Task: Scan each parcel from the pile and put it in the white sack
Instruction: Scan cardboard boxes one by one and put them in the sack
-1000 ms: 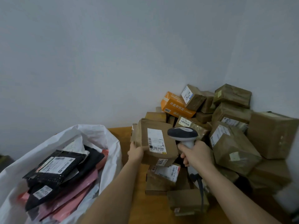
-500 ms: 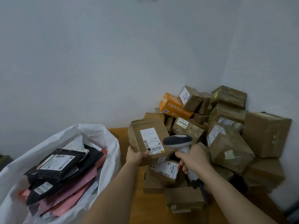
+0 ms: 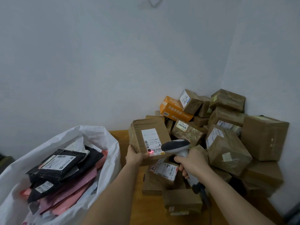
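My left hand [image 3: 134,157] grips the lower left corner of a flat brown cardboard parcel [image 3: 150,130], holding it up with its white label facing me. My right hand [image 3: 192,163] holds a grey handheld scanner [image 3: 176,146] by the handle, its head just right of the label. A red scan light glows on the barcode at the label's lower edge. The white sack [image 3: 99,138] stands open at the left, holding black and pink mailer bags. The pile of brown parcels [image 3: 227,143] fills the corner on the right.
An orange box [image 3: 173,109] lies on the pile's back left. Small boxes with labels [image 3: 164,172] sit on the wooden table [image 3: 151,208] beneath my hands. Plain walls meet in a corner behind the pile.
My left hand has tilted the parcel so the label faces the scanner. The scanner has come closer to the label and its red light now shines on the barcode.
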